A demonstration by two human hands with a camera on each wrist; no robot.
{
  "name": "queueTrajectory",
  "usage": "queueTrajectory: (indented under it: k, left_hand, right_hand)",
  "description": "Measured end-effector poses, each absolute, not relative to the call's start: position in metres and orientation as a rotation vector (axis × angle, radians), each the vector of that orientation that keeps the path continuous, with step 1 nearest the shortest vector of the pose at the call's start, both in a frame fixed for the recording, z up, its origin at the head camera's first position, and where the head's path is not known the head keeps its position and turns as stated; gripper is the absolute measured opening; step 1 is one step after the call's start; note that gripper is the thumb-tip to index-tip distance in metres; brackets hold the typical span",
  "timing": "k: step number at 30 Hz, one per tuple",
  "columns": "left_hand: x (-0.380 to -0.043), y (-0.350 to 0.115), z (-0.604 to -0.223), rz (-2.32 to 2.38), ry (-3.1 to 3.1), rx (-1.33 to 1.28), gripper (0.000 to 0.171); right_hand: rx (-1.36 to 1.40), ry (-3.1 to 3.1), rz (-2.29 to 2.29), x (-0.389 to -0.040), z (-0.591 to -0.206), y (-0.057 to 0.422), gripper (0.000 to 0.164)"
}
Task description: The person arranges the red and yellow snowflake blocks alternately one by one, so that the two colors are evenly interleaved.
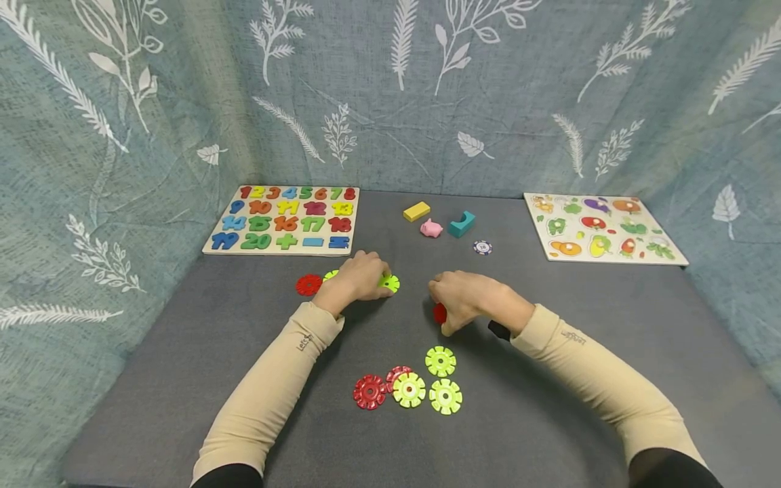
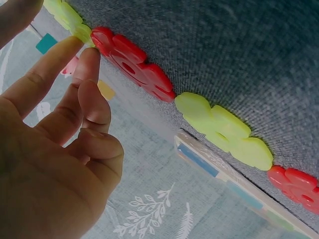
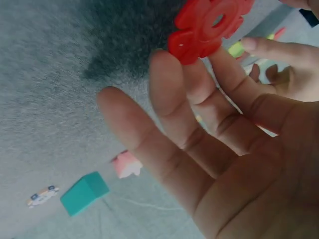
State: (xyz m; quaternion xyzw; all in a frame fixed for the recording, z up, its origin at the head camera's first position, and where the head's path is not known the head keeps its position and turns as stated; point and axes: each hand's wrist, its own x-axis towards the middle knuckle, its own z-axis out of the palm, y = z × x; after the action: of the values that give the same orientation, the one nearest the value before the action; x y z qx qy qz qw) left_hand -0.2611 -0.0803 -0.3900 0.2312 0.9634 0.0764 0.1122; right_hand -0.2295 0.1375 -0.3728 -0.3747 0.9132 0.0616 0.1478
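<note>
Red notched disc (image 3: 202, 31) in right grip (image 1: 465, 297)

Soft, even light fills the head view, with faint shadows beside the sleeves (image 1: 274, 386) on the table (image 1: 226, 318). Wrist views look dimmer, left darkest at upper right.

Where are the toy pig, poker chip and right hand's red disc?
Pink toy pig (image 1: 431, 228), head view: its body.
Poker chip (image 1: 483, 248), head view: its centre.
Red notched disc (image 3: 205, 31), right wrist view: flat face beside the hole.
</note>
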Motion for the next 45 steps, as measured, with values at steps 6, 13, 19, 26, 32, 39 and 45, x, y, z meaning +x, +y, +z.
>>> queueTrajectory:
  k: [6,13,19,26,32,39,45]
  left_hand:
    - [-0.261,-0.079,-0.391,0.229,2.844,0.669,0.045]
    - [-0.261,-0.079,-0.392,0.236,2.855,0.687,0.044]
    - [-0.26,-0.079,-0.391,0.23,2.86,0.692,0.044]
    - [-0.259,-0.079,-0.391,0.235,2.852,0.693,0.043]
    - [-0.259,-0.079,-0.39,0.214,2.852,0.701,0.042]
    - [-0.261,-0.08,-0.393,0.206,2.85,0.696,0.043]
    - [-0.261,-0.081,-0.394,0.212,2.856,0.705,0.042]
  right_hand:
    - [-1.033,2.621,0.225,-0.248,-0.372,0.121,0.048]
    - [-0.973,2.633,0.217,-0.269,-0.373,0.11,0.048]
    - [-0.988,2.639,0.206,-0.279,-0.377,0.104,0.045]
    - [-1.032,2.627,0.166,-0.283,-0.378,0.098,0.043]
    - [-1.055,2.6,0.105,-0.286,-0.378,0.094,0.035]
    - [-1.076,2.599,0.097,-0.286,-0.378,0.094,0.036]
    - [-1.08,2.605,0.101,-0.287,-0.377,0.094,0.037]
